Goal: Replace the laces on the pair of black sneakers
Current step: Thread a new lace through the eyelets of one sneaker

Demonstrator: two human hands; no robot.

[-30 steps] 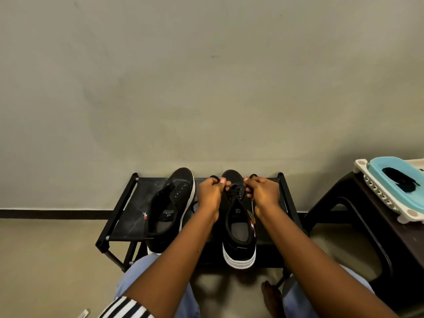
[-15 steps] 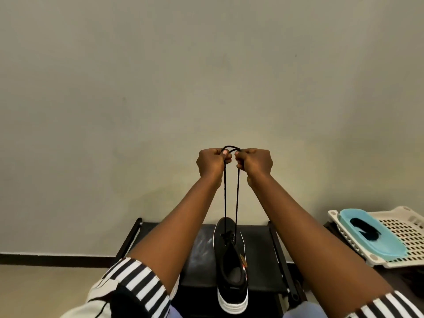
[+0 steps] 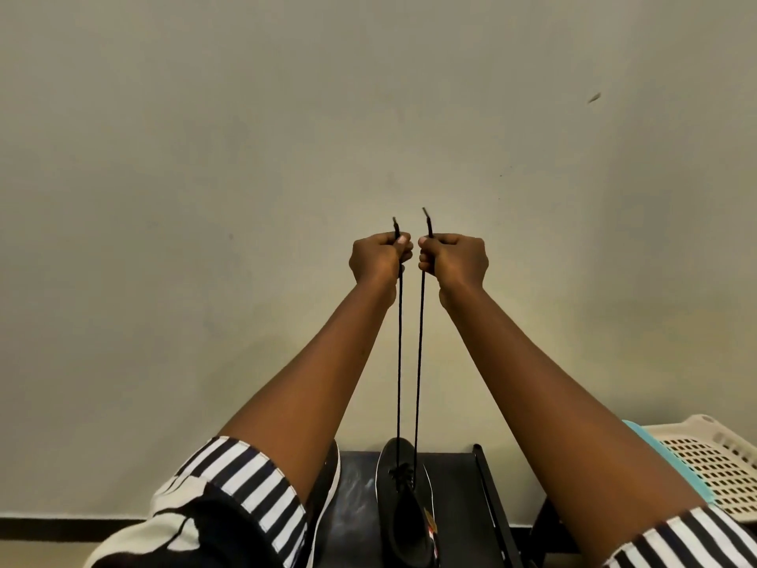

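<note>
A black sneaker point(image 3: 403, 514) with a white sole lies on the black rack point(image 3: 450, 506), toe toward the wall. A black lace point(image 3: 399, 362) runs from its lowest eyelets straight up in two taut strands. My left hand point(image 3: 379, 258) is closed on the left strand and my right hand point(image 3: 454, 260) on the right strand, both raised in front of the wall, side by side, lace tips poking above the fists. The second black sneaker point(image 3: 329, 485) lies to the left, mostly hidden behind my left arm.
A cream perforated basket point(image 3: 712, 461) with a light blue lid point(image 3: 651, 448) sits at the right edge, partly behind my right arm. A plain wall point(image 3: 368, 116) fills the view behind the rack. Striped sleeves cover my upper arms.
Both hands have risen from the sneaker, drawing the two lace strands up taut. The lace ends, looped between the fists half a second ago, now stick up separately.
</note>
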